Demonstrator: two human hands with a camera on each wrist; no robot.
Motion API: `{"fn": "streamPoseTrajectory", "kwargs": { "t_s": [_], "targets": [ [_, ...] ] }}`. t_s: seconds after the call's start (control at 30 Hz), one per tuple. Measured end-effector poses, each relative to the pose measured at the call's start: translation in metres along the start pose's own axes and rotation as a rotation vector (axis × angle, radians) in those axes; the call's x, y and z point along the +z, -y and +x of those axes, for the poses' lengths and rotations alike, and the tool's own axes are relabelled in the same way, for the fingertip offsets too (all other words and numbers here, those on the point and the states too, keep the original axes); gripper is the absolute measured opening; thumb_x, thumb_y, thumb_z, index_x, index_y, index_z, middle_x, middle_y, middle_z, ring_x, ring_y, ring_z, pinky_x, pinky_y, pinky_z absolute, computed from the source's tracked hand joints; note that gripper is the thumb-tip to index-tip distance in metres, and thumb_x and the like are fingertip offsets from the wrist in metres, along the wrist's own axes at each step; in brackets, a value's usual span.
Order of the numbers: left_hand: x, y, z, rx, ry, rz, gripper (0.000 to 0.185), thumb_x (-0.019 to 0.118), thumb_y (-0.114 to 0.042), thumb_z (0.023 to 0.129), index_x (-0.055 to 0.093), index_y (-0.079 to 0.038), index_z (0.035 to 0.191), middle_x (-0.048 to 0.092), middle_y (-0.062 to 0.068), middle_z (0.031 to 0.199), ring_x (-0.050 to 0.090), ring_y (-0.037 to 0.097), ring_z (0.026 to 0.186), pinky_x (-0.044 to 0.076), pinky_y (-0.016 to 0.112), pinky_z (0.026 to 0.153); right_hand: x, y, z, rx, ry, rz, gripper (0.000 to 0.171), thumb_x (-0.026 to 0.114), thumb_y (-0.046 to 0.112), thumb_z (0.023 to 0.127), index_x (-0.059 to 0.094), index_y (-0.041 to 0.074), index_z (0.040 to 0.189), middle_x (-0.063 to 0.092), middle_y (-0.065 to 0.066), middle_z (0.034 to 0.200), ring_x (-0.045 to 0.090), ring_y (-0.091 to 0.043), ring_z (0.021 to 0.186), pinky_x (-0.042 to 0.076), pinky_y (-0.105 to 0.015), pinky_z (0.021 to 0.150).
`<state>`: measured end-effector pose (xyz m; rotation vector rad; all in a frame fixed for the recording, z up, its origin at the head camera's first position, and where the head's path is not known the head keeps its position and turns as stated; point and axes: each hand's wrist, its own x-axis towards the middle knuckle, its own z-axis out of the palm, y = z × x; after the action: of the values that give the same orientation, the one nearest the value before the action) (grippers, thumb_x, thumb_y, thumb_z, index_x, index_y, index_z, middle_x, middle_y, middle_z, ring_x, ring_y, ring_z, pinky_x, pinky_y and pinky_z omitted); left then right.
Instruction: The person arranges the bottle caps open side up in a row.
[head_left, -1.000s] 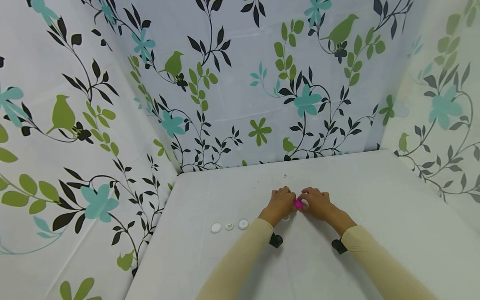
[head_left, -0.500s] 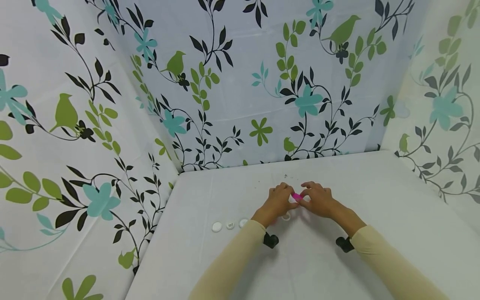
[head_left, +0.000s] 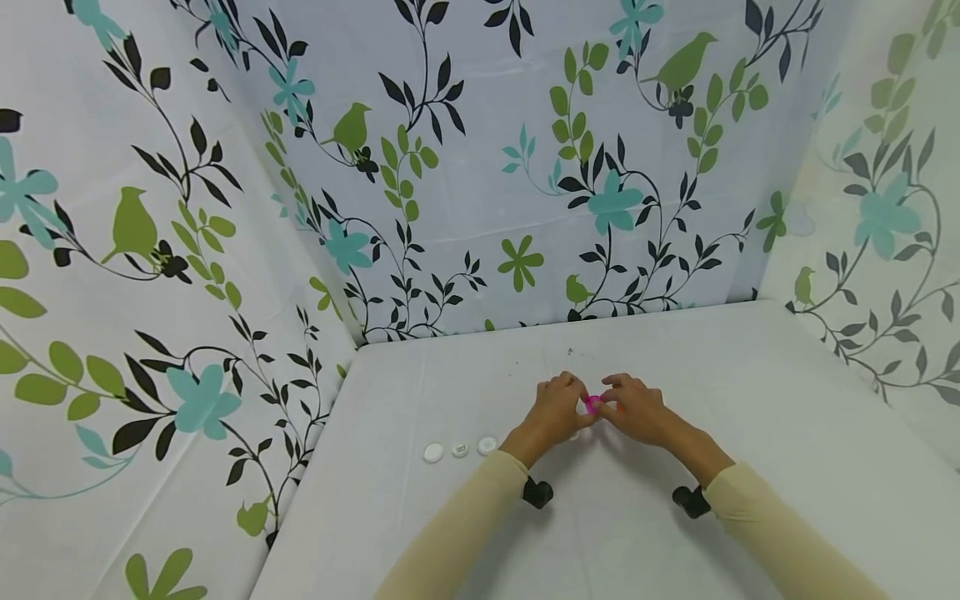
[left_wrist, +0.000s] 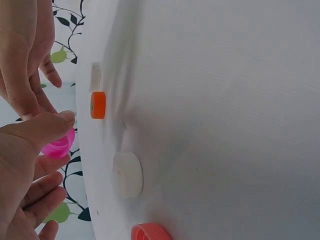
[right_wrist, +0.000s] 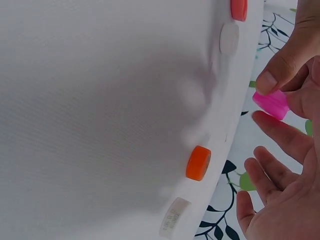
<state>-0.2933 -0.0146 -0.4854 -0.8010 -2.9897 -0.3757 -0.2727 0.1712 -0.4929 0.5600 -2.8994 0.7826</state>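
Between my two hands is a bright pink bottle cap (head_left: 593,405), held up above the white table. My left hand (head_left: 553,408) pinches it; in the left wrist view the thumb lies across the pink cap (left_wrist: 59,146) with fingers beneath. My right hand (head_left: 634,408) meets it from the other side, and in the right wrist view the pink cap (right_wrist: 271,104) sits at the right thumb and index finger, the left thumb on its upper edge. Below the hands stand an orange cap (right_wrist: 198,163), a white cap (left_wrist: 127,175) and a red cap (left_wrist: 150,232).
A row of white caps lies left of the hands, with a large one (head_left: 432,452), a small one (head_left: 460,450) and another (head_left: 487,445). A pale piece with printing (right_wrist: 175,217) lies beside the orange cap. Patterned cloth (head_left: 517,167) surrounds the table (head_left: 420,533).
The pink cap has come up off the table, then sunk slightly, turning between the fingers. My wrists have spread a little apart.
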Motion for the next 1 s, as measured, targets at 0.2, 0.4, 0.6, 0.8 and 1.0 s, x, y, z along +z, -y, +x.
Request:
{"fn": "streamPoseTrajectory", "kwargs": {
  "t_s": [0.2,0.4,0.6,0.8,1.0],
  "targets": [
    [-0.001,-0.001,-0.002,0.021,-0.009,0.012,0.035,0.076,-0.046,0.097,0.069,-0.016,0.114,0.061,0.001,0.133,0.057,0.018,0.126,0.041,0.041,0.11,-0.003,-0.001,-0.007,-0.049,-0.033,0.002,0.031,0.071,0.02,0.101,0.072,0.008,0.13,0.059,-0.026,0.141,0.054,-0.05,0.131,0.046,-0.067,0.089],
    [0.002,-0.003,-0.001,0.023,0.022,0.013,0.035,0.075,-0.047,0.098,0.072,-0.017,0.115,0.059,0.001,0.138,0.056,0.019,0.128,0.039,0.042,0.113,-0.003,-0.005,-0.011,-0.056,-0.016,-0.022,0.03,0.076,0.02,0.098,0.075,0.012,0.127,0.06,-0.025,0.141,0.055,-0.049,0.13,0.045,-0.064,0.09],
    [0.009,-0.005,-0.002,0.046,0.051,0.06,0.031,0.075,-0.047,0.098,0.075,-0.02,0.113,0.059,0.0,0.136,0.056,0.018,0.126,0.04,0.041,0.111,0.001,-0.011,-0.013,-0.029,0.038,-0.044,0.028,0.079,0.026,0.096,0.078,0.016,0.122,0.059,-0.023,0.143,0.052,-0.048,0.132,0.043,-0.067,0.094],
    [0.013,-0.008,-0.004,0.057,0.058,0.089,0.033,0.073,-0.05,0.098,0.076,-0.021,0.113,0.06,0.0,0.134,0.056,0.018,0.124,0.041,0.04,0.11,0.007,-0.015,-0.014,-0.027,0.055,-0.062,0.025,0.08,0.026,0.096,0.08,0.018,0.119,0.061,-0.022,0.143,0.053,-0.047,0.132,0.042,-0.065,0.092],
    [0.016,-0.009,-0.006,0.061,0.066,0.12,0.035,0.071,-0.052,0.098,0.076,-0.021,0.114,0.059,-0.001,0.133,0.057,0.017,0.124,0.041,0.041,0.111,0.011,-0.013,-0.018,-0.048,0.038,-0.084,0.023,0.08,0.022,0.095,0.08,0.015,0.117,0.061,-0.022,0.141,0.056,-0.045,0.127,0.042,-0.065,0.09]
  ]
}}
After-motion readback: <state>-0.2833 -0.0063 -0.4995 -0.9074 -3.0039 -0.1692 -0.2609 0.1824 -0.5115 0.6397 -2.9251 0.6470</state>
